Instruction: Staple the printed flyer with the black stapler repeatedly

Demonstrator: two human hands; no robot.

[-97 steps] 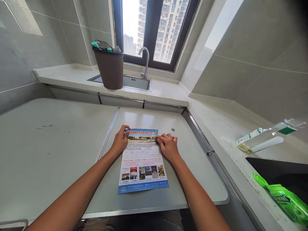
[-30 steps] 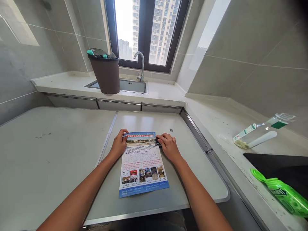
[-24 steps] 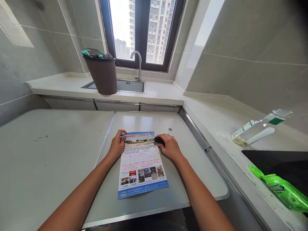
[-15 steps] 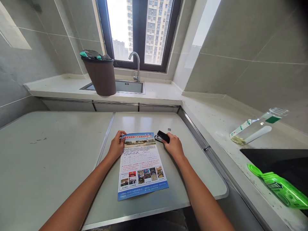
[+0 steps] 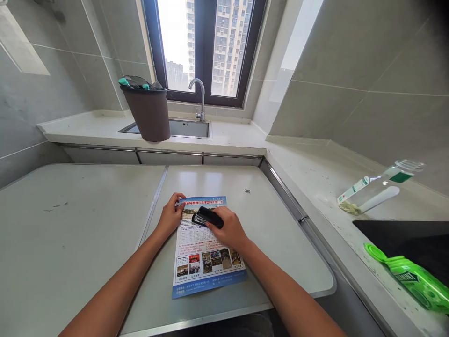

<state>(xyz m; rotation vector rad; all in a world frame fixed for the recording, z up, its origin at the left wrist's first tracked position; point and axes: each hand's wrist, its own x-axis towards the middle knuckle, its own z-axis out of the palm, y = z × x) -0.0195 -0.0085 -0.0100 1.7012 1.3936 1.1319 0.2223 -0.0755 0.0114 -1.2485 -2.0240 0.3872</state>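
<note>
A printed flyer (image 5: 201, 243) with blue bands, Chinese text and small photos lies on the white folding table (image 5: 291, 262). My left hand (image 5: 171, 216) grips its upper left edge, thumb on top and fingers curled at the corner. In my right hand (image 5: 229, 227) is a black stapler (image 5: 207, 217), held over the upper middle of the flyer with its front end pointing left. Whether the stapler touches the paper I cannot tell. Beyond the flyer, to the right, rests a short strip of staples (image 5: 247, 190).
Behind the table, a brown bin (image 5: 149, 114) stands at the sink (image 5: 189, 128) below a faucet (image 5: 200, 98). On the right counter are a clear jar (image 5: 382, 185), a green pouch (image 5: 414, 283) and a black panel (image 5: 403, 238). A seam (image 5: 154, 203) divides the tabletop.
My right hand has moved left with the stapler, from beside the flyer's upper right corner to over its upper middle. My left hand keeps its hold on the flyer.
</note>
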